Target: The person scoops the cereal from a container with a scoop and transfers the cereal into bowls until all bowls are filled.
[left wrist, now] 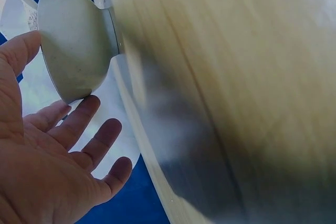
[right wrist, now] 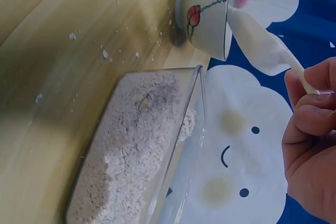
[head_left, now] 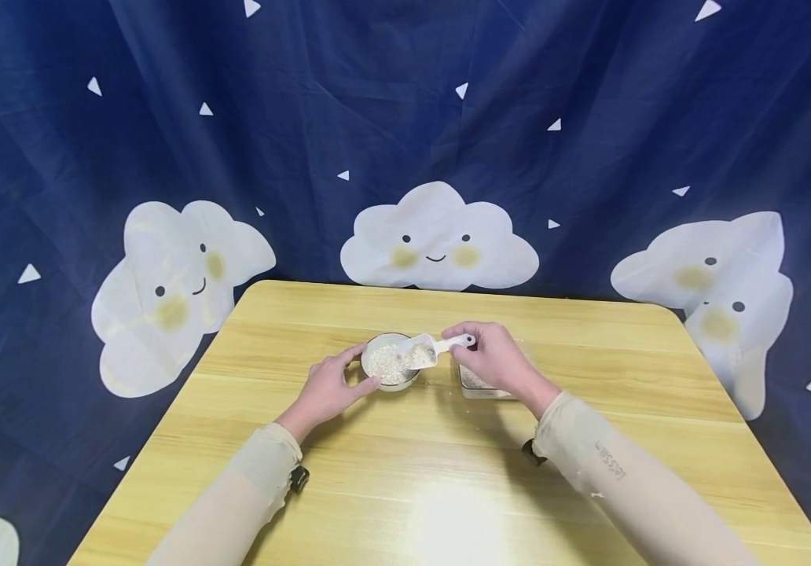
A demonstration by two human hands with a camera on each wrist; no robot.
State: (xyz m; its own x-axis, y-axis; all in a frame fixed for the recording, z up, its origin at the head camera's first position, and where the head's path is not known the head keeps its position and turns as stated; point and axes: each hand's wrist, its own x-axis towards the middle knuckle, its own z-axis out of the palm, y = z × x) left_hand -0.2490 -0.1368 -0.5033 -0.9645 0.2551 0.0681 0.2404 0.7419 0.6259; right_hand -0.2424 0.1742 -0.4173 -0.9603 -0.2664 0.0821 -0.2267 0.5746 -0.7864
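On a wooden surface (head_left: 448, 472), the left hand (head_left: 328, 389) steadies a small bowl (head_left: 390, 363) with spread fingers. The right hand (head_left: 493, 358) pinches a white scoop (head_left: 425, 351) of oats over the bowl, beside a clear container (right wrist: 142, 145).

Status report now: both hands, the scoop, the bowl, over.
Right hand grips white scoop, loaded, over bowl. Left hand cups bowl's side, fingers straight. Clear container of flakes beside bowl. Nothing in the way.
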